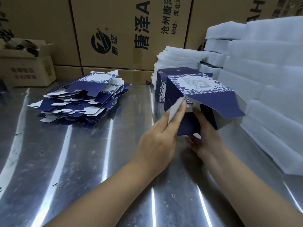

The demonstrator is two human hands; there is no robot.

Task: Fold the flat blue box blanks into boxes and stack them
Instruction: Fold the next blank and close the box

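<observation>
Hands met at the near, open end of the half-formed blue box [199, 86], which sat low over the counter [82, 161], right of centre. Whether it rested there was unclear. Left hand [157, 136] had its fingers straight and together along a white side flap [174, 110], likely pushing it inward. Its thumb was hidden, so a pinch could not be ruled out. Right hand [205, 133] gripped the lower blue flap [188, 125], one digit on top and another curled beneath, probably to steady the box and fold that flap next. A wide blue end flap [221, 102] stuck out to the right, not yet tucked. The box body lay just beyond both hands, which touched it only at the flaps. Judged: end closure in hand, box not done.

Just behind it stood another blue box [161, 87], seemingly formed, maybe the start of the stack. The pile of flat blanks [82, 102] lay well to the left of the left hand, handy for the next pick. White foam sheets [270, 79] banked the right side. Brown cartons [106, 30] walled the back.
</observation>
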